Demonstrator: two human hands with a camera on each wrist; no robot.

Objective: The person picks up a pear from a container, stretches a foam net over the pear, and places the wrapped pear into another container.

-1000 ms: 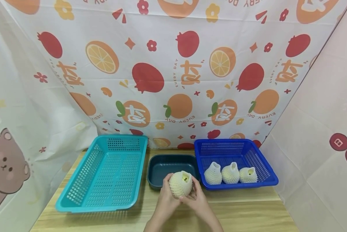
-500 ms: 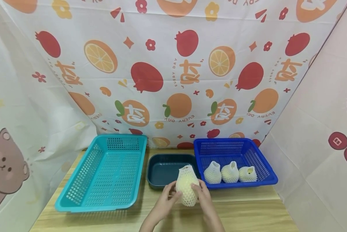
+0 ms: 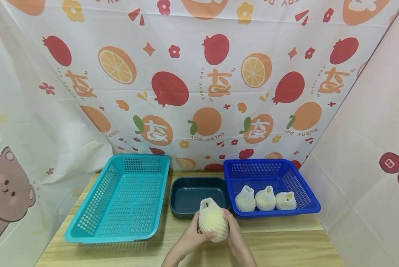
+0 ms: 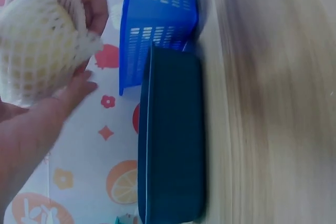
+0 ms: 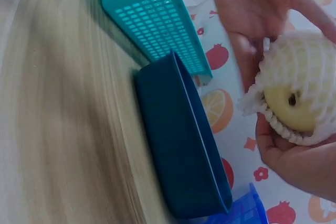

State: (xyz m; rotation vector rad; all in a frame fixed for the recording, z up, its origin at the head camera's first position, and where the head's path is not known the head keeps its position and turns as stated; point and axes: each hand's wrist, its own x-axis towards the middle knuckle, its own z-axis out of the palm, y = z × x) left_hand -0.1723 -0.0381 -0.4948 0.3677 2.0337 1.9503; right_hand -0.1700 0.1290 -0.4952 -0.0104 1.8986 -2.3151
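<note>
Between both hands, above the table, is a round pale yellow fruit in a white foam net (image 3: 213, 221). Its net gapes toward the back in the head view. My left hand (image 3: 193, 237) grips the fruit's left side, thumb across its near face. From the right side my right hand (image 3: 233, 230) holds it, most of its fingers hidden behind the net. Up close in the right wrist view, the yellow fruit (image 5: 287, 106) shows bare skin with a small dark spot at the net's opening. Several fingers are hidden by the fruit in the left wrist view.
Behind the hands stands a dark teal tray (image 3: 176, 207). At left lies a large turquoise basket (image 3: 132, 200). A blue basket (image 3: 252, 174) at right contains three netted fruits (image 3: 265, 199) along its front. A wooden table (image 3: 279, 248) bears everything, with printed cloth (image 3: 192, 55) behind.
The fruit has been turned in the hands: its opening faced up, then away to the back, and now leans back and left. Both hands have shifted their hold. Trays and baskets stay put.
</note>
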